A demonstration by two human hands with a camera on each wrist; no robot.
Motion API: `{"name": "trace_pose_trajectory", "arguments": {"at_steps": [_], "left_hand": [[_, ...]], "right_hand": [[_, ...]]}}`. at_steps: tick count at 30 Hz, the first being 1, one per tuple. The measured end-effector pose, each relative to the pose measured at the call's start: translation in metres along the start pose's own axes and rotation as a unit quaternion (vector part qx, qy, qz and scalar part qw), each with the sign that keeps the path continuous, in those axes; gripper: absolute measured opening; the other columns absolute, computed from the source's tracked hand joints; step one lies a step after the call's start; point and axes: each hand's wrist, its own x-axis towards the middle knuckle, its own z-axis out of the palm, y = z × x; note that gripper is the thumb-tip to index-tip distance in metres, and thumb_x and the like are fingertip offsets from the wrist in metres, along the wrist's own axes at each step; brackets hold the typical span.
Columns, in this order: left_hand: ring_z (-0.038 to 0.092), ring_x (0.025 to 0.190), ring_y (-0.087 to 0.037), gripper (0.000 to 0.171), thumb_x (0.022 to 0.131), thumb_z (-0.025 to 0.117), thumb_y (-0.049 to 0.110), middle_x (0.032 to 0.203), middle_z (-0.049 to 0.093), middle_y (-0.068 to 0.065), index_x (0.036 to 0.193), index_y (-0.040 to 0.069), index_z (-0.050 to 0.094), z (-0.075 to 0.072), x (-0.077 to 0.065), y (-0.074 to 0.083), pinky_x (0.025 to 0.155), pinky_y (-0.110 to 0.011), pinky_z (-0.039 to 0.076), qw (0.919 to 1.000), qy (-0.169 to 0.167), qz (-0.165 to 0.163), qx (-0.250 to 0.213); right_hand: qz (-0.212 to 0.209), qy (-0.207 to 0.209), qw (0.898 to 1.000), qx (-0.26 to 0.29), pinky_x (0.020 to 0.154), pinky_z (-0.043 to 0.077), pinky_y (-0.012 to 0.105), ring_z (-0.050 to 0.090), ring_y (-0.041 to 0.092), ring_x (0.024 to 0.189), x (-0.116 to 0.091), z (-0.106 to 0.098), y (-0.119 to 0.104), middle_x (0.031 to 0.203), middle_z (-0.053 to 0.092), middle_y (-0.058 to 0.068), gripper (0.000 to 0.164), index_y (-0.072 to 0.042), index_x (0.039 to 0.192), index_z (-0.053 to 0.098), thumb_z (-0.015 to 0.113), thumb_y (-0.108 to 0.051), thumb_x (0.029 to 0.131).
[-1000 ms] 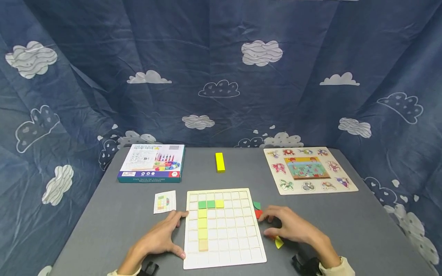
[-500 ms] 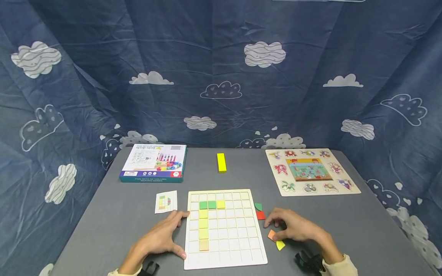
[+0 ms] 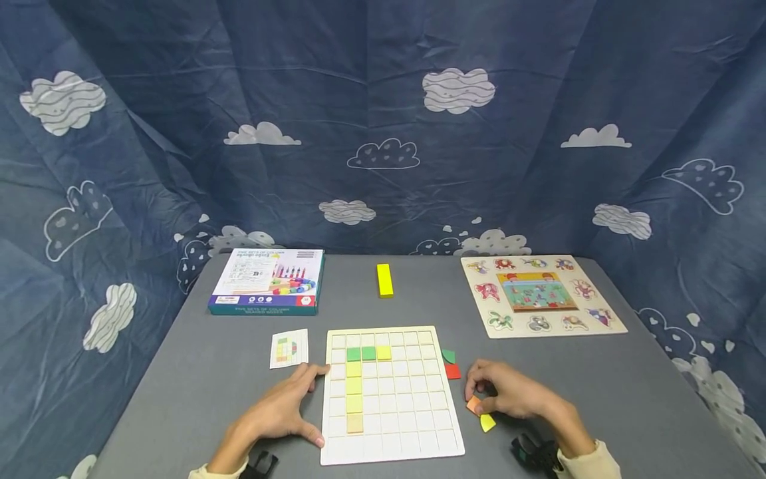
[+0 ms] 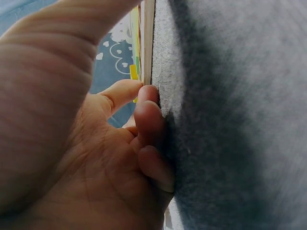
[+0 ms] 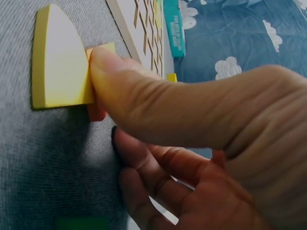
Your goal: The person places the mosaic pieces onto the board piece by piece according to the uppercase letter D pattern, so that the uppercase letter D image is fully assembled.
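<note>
A pale wooden grid board (image 3: 413,420) lies in front of me with green tiles (image 3: 361,354) and yellow tiles (image 3: 354,386) in an upside-down L, and a tan tile (image 3: 355,423) at its lower end. My left hand (image 3: 275,414) rests on the table, thumb and index finger spread against the board's left edge. Right of the board, my right hand (image 3: 511,391) pinches a small orange tile (image 3: 473,404), low at the table. In the right wrist view the thumb covers part of that orange tile (image 5: 97,111), beside a yellow curved-sided piece (image 5: 62,62).
By the board's right edge lie a red piece (image 3: 453,371) and a green piece (image 3: 449,356). A printed pattern card (image 3: 289,348) is at the left. Farther back are a boxed toy set (image 3: 263,283), a yellow block (image 3: 385,281) and an animal puzzle board (image 3: 492,303).
The right hand has drawn back from beside the red piece to the orange tile, and its fingers have closed on it. The left hand stays at the board's edge.
</note>
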Motion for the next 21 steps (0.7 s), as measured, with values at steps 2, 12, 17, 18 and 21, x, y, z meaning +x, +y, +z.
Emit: {"name": "trace_pose_trajectory", "arguments": {"at_steps": [2, 12, 17, 18, 21], "left_hand": [[0.048, 0.092, -0.015, 0.114, 0.053, 0.093, 0.052, 0.11, 0.048, 0.001, 0.146, 0.013, 0.041, 0.0, -0.0002, -0.0006, 0.078, -0.03, 0.043, 1.0, 0.002, 0.002, 0.001], [0.05, 0.097, -0.014, 0.114, 0.053, 0.091, 0.054, 0.113, 0.049, 0.002, 0.147, 0.015, 0.041, 0.0013, 0.0013, -0.002, 0.082, -0.032, 0.044, 1.0, 0.003, 0.009, 0.002], [0.049, 0.095, -0.014, 0.114, 0.053, 0.092, 0.054, 0.111, 0.048, 0.003, 0.146, 0.014, 0.041, 0.0008, 0.0008, -0.0022, 0.081, -0.031, 0.043, 0.9999, 0.006, 0.007, 0.004], [0.049, 0.095, -0.014, 0.114, 0.053, 0.092, 0.054, 0.11, 0.048, 0.003, 0.146, 0.014, 0.042, 0.0008, 0.0008, -0.0023, 0.081, -0.031, 0.043, 0.9999, 0.007, 0.007, 0.004], [0.049, 0.094, -0.014, 0.114, 0.053, 0.092, 0.054, 0.11, 0.048, 0.002, 0.146, 0.013, 0.041, 0.0003, 0.0, -0.0021, 0.08, -0.031, 0.043, 0.9999, 0.005, 0.008, 0.004]], "right_hand": [[0.002, 0.0, 1.0, -0.008, 0.076, 0.042, 0.028, 0.05, 0.009, 0.085, 0.0003, -0.0002, -0.0021, 0.095, 0.056, -0.006, 0.016, -0.02, 0.087, 0.068, 0.082, -0.019, 0.081], [0.011, 0.004, 1.0, -0.028, 0.067, 0.042, 0.024, 0.05, 0.003, 0.075, -0.0037, 0.0011, -0.0041, 0.082, 0.056, -0.01, 0.018, -0.019, 0.086, 0.065, 0.082, -0.019, 0.081], [0.013, 0.007, 0.999, -0.034, 0.062, 0.041, 0.022, 0.047, -0.001, 0.068, -0.0037, 0.0005, -0.005, 0.075, 0.055, -0.012, 0.019, -0.018, 0.084, 0.064, 0.082, -0.023, 0.082], [0.014, 0.006, 0.999, -0.038, 0.061, 0.041, 0.021, 0.047, -0.002, 0.067, -0.0037, 0.0, -0.0056, 0.074, 0.055, -0.012, 0.019, -0.018, 0.083, 0.063, 0.082, -0.023, 0.081], [0.019, -0.001, 0.999, -0.045, 0.059, 0.04, 0.021, 0.045, -0.003, 0.063, -0.0042, -0.0017, -0.008, 0.071, 0.054, -0.013, 0.019, -0.019, 0.083, 0.062, 0.081, -0.022, 0.082]]}}
